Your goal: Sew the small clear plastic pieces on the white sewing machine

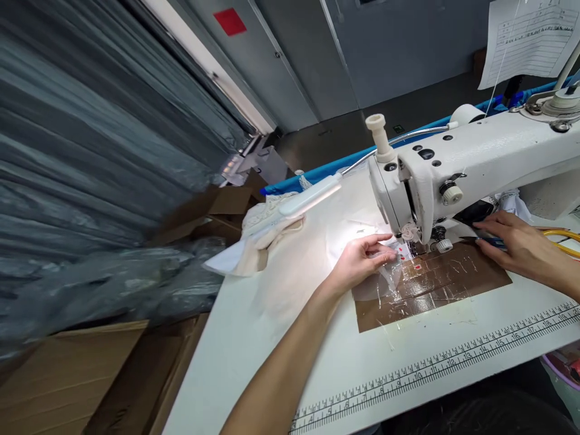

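A white sewing machine (489, 151) stands over the table, its needle area lit by a lamp. My left hand (360, 260) is just left of the presser foot, fingers pinched on a thin sheer white fabric (389, 275) with small red marks near its edge. Right of the needle, my right hand (516, 238) has its fingers bent together by a white fabric edge (460, 229). Something dark blue shows between its thumb and fingers, too covered to name. Beneath the needle area lies a brown taped sheet (435, 290) with loose thread bits on it.
Pale cloth (290, 278) spreads left of the machine beneath a lamp (310, 196) on a bendable neck. A printed ruler (435, 371) runs along the table's front edge. Yellow-handled scissors or a similar loop (564, 235) lie at right. Cardboard boxes (67, 374) stand lower left.
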Action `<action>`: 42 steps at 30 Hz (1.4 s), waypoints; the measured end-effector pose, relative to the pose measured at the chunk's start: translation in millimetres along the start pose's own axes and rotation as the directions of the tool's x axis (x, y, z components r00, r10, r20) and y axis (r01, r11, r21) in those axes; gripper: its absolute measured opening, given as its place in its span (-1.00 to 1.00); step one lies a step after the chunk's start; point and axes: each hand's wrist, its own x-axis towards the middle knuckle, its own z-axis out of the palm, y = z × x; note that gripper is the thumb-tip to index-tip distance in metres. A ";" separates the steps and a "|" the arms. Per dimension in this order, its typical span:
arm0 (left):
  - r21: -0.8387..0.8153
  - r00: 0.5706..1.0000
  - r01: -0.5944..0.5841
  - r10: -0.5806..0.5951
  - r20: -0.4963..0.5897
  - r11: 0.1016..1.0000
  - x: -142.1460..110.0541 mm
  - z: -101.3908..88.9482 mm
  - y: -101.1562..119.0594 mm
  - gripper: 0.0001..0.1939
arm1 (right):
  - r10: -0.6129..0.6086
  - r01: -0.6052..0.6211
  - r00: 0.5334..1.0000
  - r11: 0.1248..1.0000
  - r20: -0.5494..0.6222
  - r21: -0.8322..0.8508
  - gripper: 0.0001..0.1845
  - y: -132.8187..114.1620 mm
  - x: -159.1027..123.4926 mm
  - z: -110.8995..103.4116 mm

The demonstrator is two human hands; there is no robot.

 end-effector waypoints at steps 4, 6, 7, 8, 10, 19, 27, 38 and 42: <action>-0.099 0.999 0.047 -0.049 -0.022 0.994 2.8 2.2 2.9 -0.49 | -0.056 0.055 0.998 0.994 -0.010 -0.092 -0.59 14.8 -14.0 2.7; -0.143 0.999 0.044 -0.044 0.003 0.989 1.7 5.2 7.2 -0.51 | -0.078 0.074 0.996 0.990 -0.034 -0.122 -0.56 14.4 -14.4 5.4; -0.161 0.999 0.041 -0.037 0.029 0.986 0.3 6.9 9.9 -0.52 | -0.079 0.073 0.996 0.989 -0.043 -0.125 -0.56 12.2 -13.4 5.5; -0.174 0.998 0.039 -0.029 0.062 0.984 -1.6 8.7 12.7 -0.53 | -0.074 0.068 0.996 0.992 -0.053 -0.109 -0.57 8.6 -12.0 4.7; -0.189 0.990 0.041 -0.015 0.137 0.981 -5.7 11.7 18.4 -0.54 | -0.057 0.057 0.996 0.998 -0.064 -0.001 -0.61 -2.3 -10.2 1.2; -0.202 0.980 0.122 -0.085 0.183 0.972 -8.9 13.3 26.2 -0.47 | 0.075 -0.232 0.952 0.809 0.297 0.540 -0.80 -67.4 -13.3 9.0; -0.252 0.981 0.139 -0.099 0.165 0.958 -10.5 15.7 29.0 -0.48 | 0.052 -0.102 0.963 0.978 0.263 0.180 -0.55 -86.6 21.0 28.0; -0.265 0.977 0.157 -0.111 0.181 0.951 -10.7 14.4 29.7 -0.47 | -0.055 0.047 0.975 0.998 0.213 0.045 -0.49 -89.4 26.7 50.5; -0.260 0.981 0.151 -0.112 0.156 0.954 -10.1 14.6 29.9 -0.48 | -0.041 0.032 0.978 0.998 0.203 0.045 -0.55 -92.8 29.5 51.7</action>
